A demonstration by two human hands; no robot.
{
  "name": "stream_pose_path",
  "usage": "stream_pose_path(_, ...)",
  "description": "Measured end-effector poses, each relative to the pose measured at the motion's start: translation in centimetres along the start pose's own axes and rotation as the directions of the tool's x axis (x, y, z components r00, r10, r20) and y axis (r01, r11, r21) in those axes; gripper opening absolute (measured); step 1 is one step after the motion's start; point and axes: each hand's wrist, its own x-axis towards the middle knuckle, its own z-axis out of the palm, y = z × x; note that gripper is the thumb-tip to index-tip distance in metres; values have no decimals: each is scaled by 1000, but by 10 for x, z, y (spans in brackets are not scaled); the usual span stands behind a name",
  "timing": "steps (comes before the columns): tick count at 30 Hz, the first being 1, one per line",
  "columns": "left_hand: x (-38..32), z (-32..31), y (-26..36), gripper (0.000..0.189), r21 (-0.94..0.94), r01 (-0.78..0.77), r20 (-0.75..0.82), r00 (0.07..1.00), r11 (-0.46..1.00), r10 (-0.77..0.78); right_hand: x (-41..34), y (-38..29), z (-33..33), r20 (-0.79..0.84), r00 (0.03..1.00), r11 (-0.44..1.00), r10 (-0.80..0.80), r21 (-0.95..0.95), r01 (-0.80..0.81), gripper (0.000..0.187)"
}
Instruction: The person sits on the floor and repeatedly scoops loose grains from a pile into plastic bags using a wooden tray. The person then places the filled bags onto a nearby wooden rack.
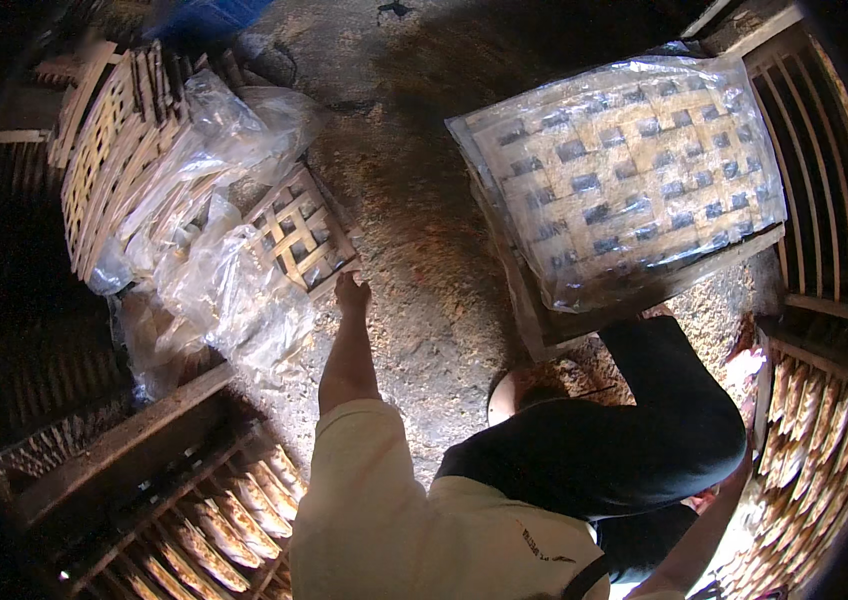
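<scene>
My left hand (353,292) is at the near corner of a small wooden-framed woven lattice panel (302,234), with its fingers closed on the frame edge. The panel lies tilted on the floor beside crumpled clear plastic sheeting (236,292). My right forearm (701,540) reaches down beside my bent knee; the right hand is hidden or out of view. In front of my knee rests a larger woven lattice tray (626,172), covered by clear plastic, on top of another frame.
Stacked lattice panels (105,142) lean at the left, partly under plastic. Slatted wooden racks (818,187) stand at the right. Racks with pale, brown-edged rows (221,525) are at the lower left and lower right (814,450). A blue object (210,15) sits at the far top.
</scene>
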Motion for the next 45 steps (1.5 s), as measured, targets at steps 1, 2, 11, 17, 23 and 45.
stream_pose_path(1, 5, 1, 3, 45, 52, 22, 31, 999, 998, -23, -7, -7, 0, -5, 1000, 1000, -4, -20, 4, 44)
stream_pose_path(2, 8, -2, 16, 46, 99, 32, 72, 997, 995, -39, -20, -14, -4, -16, 1000, 999, -21, -47, 20, 44)
stream_pose_path(11, 36, -10, 54, 48, 295, 144, 178, 963, 945, -202, -77, -13, -55, 30, 998, 997, 47, -62, -45, 42)
stream_pose_path(17, 47, -16, 25, 65, 320, 120, 273, 938, 940, -213, -76, 3, -57, 111, 986, 983, -126, -118, 139, 42)
stream_pose_path(23, -5, -21, 27, 103, 439, 136, 200, 949, 888, -245, -67, 0, -45, 1, 999, 994, 47, 99, -47, 41)
stream_pose_path(45, -130, -475, 60, 9, -927, -3, -13, 1000, 376, -23, 50, 17, 57, 439, 898, 985, -24, 166, -54, 47)
